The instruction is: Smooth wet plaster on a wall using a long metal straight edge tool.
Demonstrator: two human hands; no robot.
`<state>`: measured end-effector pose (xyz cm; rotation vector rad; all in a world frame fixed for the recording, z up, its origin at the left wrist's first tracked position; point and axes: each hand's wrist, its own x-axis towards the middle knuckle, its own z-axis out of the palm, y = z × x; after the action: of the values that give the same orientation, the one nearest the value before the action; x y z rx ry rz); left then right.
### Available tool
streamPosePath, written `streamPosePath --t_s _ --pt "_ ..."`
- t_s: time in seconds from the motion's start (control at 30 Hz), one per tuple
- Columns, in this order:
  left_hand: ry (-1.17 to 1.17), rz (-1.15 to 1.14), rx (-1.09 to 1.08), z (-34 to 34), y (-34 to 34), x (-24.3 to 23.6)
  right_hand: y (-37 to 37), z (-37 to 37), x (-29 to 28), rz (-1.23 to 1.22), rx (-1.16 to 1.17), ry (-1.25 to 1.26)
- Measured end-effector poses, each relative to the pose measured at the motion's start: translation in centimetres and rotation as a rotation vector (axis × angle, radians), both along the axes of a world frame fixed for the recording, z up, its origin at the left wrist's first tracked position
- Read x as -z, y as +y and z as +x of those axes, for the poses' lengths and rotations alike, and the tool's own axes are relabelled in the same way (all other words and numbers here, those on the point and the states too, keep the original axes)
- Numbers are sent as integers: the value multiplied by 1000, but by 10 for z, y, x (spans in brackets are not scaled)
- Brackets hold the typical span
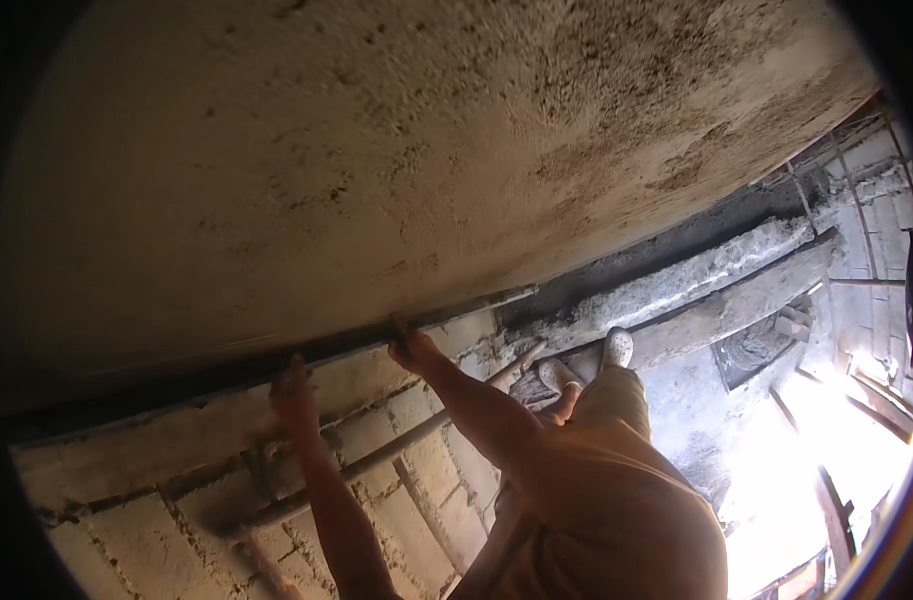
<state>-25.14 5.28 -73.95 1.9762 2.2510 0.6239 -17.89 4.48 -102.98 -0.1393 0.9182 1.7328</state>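
Observation:
A long, straight bar [466, 309] runs along the lower edge of a rough, plastered surface [396, 190]. My right hand [413, 352] is closed around the bar's edge, with the arm stretched out toward it. Further left, my left hand [294, 392] is raised to the same bar. Its fingers are blurred and in shadow, so its grip is hard to make out. The bar's left part sinks into darkness. Patches of the plaster above are pitted and coarse, while the area nearer the bar looks smoother.
Pale block masonry [141, 535] lies below the bar, crossed by a wooden pole [406, 442]. My light shoes [618, 347] rest by a thick plank [736, 298]. A dark tray [726, 368] of grey material sits beyond, near thin rods [856, 205] and bright glare at right.

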Motion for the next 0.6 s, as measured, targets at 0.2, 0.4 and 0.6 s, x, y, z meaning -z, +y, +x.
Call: streamPosePath --t_s 0.2,0.4,0.6 --pt "-69 -57 -66 -22 6 15 -7 -3 7 99 -8 -37" --pt "558 115 246 -144 26 -84 1 -106 70 117 55 -568" --pt "-405 24 -79 -86 20 -109 37 -166 153 48 205 -273"
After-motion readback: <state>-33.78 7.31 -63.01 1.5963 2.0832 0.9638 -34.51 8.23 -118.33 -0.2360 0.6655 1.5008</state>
